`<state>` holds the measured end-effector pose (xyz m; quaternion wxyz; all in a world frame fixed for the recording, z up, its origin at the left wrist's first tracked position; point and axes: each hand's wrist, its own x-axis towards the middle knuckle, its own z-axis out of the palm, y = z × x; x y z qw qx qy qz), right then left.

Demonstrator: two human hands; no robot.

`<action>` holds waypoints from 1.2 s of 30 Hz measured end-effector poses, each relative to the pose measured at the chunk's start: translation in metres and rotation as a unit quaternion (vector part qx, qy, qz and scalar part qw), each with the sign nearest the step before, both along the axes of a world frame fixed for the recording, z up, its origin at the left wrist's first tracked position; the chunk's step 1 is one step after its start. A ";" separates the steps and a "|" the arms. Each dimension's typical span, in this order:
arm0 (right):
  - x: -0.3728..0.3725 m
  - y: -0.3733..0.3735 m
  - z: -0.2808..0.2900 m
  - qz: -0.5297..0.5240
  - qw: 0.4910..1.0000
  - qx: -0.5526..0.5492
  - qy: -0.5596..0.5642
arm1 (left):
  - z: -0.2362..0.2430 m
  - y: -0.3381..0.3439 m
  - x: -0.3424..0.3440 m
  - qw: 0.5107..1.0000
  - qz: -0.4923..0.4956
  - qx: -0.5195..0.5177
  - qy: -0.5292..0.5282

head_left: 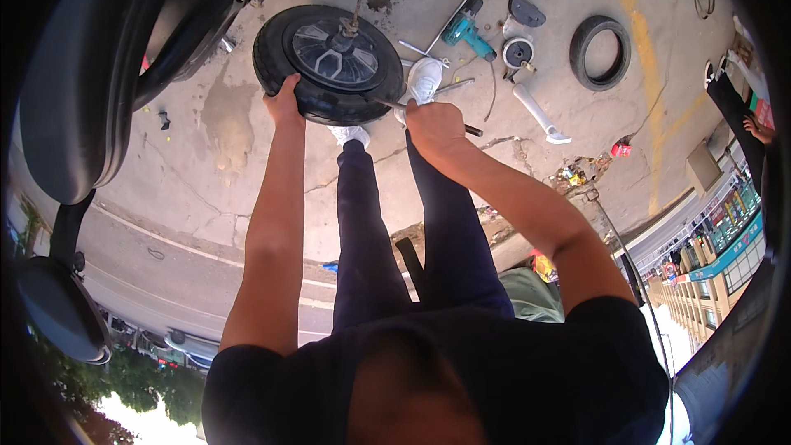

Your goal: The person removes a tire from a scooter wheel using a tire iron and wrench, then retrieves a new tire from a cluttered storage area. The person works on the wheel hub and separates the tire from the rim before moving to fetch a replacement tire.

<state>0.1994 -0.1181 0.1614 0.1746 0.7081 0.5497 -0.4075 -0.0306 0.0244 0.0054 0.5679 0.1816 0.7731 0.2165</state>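
A black tyre (pixel 276 66) sits on a wheel with a dark hub (pixel 334 58), in front of my feet. My left hand (pixel 284 103) is closed on the tyre's near left edge, thumb on the sidewall. In my closed right hand (pixel 437 125) is a metal bar, probably a tyre lever (pixel 473 130). Its thin end reaches the tyre's near right edge; whether it is wedged under the bead I cannot tell. An axle with a rusty fitting (pixel 350 26) rises from the hub, a cable running from it. My white shoes (pixel 425 78) stand close to the wheel.
Beyond my right foot lie a teal power tool (pixel 468 31) and metal rods. Farther right are a grey pad (pixel 526 10), a round silver part (pixel 517 52), a white bent piece (pixel 540 114) and a loose tyre (pixel 574 53). A black vehicle (pixel 74 91) stands left; another person (pixel 733 111) is at right.
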 end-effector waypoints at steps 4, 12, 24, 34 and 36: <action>-0.013 0.002 -0.005 0.008 1.000 -0.010 -0.027 | -0.003 -0.004 -0.003 1.000 -0.007 0.005 0.024; 0.069 0.089 -0.040 0.297 0.947 0.032 0.117 | -0.014 0.015 -0.005 0.999 -0.043 0.006 0.005; 0.117 0.077 -0.084 0.255 0.947 0.081 0.178 | 0.008 0.039 -0.002 0.996 -0.062 -0.055 -0.044; 0.068 -0.022 -0.023 0.055 0.996 0.058 0.040 | 0.036 -0.104 0.089 0.986 0.058 0.155 -0.001; 0.061 -0.027 -0.020 0.045 0.997 0.053 0.038 | 0.032 -0.101 0.087 0.990 0.044 0.135 0.008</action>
